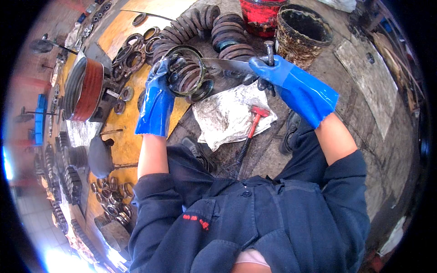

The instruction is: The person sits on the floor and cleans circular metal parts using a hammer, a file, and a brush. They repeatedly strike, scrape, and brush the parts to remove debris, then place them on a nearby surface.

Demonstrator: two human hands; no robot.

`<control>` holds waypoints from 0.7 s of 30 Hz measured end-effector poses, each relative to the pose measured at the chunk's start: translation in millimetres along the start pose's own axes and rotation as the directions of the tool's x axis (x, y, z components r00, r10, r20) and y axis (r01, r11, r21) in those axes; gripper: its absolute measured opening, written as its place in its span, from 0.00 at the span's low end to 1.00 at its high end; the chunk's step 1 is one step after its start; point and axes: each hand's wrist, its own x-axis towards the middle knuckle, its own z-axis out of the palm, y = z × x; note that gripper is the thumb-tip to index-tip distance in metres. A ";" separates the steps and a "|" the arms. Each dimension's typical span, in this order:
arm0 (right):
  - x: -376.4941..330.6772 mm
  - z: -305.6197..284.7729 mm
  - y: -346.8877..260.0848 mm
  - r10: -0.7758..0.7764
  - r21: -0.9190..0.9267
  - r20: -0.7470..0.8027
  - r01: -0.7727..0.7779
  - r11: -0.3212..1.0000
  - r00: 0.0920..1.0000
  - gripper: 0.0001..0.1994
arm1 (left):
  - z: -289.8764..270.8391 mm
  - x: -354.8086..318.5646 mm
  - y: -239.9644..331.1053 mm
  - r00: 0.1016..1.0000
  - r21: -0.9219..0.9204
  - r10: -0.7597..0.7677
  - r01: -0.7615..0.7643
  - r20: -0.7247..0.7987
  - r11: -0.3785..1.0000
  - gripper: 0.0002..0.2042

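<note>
A greasy metal ring is upright in my left hand, which has a blue rubber glove with dark, oily fingers curled round the rim. My right hand, gloved the same way, is closed on a flat metal scraper blade. The blade's far end meets or overlaps the ring's right edge. A metal piece like a bolt with a round head sticks up at the right hand; whether it belongs to the scraper cannot be made out. Below the hands, a red-headed hammer lies on a stained white sack.
Rows of rusty rings lie beyond my hands, with more rings at the far left. A red bucket and a grimy bucket stand at the back. Left are a reddish drum and small rings. Cardboard lies right.
</note>
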 end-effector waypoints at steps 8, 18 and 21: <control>-3.7 7.5 -4.0 0.190 0.087 0.030 -0.192 0.977 0.981 0.22 | -1.6 5.2 1.6 1.000 -0.048 0.012 -0.013 -0.025 0.999 0.16; 12.9 19.9 46.8 0.425 0.540 0.005 -0.361 0.761 0.905 0.14 | 2.7 12.8 5.8 0.999 -0.074 0.027 -0.030 -0.038 0.997 0.15; 11.3 26.8 42.4 0.474 0.582 0.034 -0.403 0.706 0.880 0.14 | 1.7 13.3 7.9 0.998 -0.074 0.030 -0.033 -0.046 0.997 0.15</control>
